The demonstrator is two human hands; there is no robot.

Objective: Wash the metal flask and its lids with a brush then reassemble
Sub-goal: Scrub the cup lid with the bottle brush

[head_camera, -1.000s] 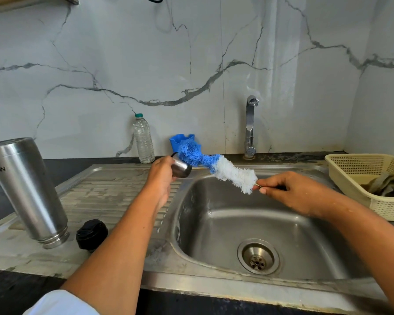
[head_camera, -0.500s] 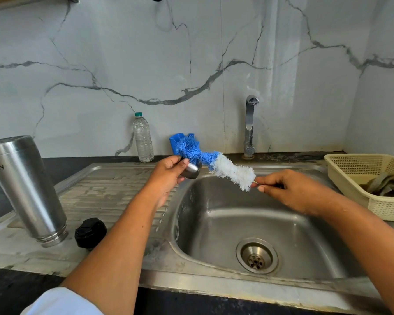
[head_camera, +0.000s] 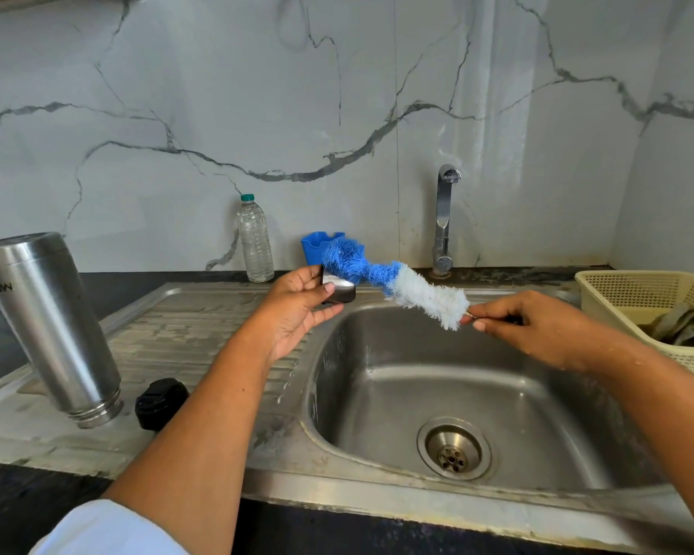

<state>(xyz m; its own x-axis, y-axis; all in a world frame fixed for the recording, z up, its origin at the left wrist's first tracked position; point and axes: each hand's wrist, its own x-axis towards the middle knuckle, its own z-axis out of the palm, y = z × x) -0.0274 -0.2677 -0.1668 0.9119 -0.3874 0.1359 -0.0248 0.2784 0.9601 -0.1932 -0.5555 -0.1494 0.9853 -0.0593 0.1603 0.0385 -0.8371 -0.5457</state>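
Note:
My left hand [head_camera: 297,306] holds a small steel cup lid [head_camera: 339,290] above the left rim of the sink, thumb and fingers curled round it. My right hand [head_camera: 529,326] pinches the handle of a bottle brush [head_camera: 401,284] with blue and white bristles; its blue tip lies against the lid. The metal flask [head_camera: 49,322] stands upside down on the drainboard at the left, with a black inner lid [head_camera: 161,403] beside its mouth.
The sink basin [head_camera: 477,394] with its drain lies below my hands, the tap [head_camera: 443,218] behind it. A plastic water bottle [head_camera: 254,238] and a blue holder [head_camera: 315,244] stand at the wall. A cream basket [head_camera: 634,290] with a cloth sits at the right.
My left hand has turned the steel lid and shifted it slightly right and up against the brush's blue tip. The brush has stayed nearly in place. Flask and black lid have not moved.

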